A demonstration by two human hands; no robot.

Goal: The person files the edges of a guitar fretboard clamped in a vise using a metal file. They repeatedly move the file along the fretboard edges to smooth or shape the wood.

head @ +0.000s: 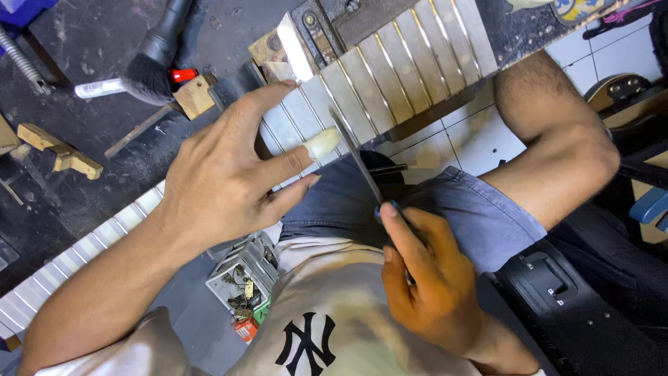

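Guitar neck (390, 73) lies slanted across the dark workbench (83, 146), its taped fretboard up. The left hand (223, 184) presses on it, fingers spread; the right hand (424, 275) grips a thin metal file (356, 157) laid across the frets

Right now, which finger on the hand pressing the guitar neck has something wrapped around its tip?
The middle finger of the left hand: its tip wears a whitish wrap, while the other fingers are bare.

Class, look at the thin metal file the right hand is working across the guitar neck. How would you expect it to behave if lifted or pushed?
The file looks thin and flat, so it probably flexes slightly yet stays fairly stiff. Being flat, it is unlikely to roll. The right hand pinches it with its fingers, suggesting it is light.
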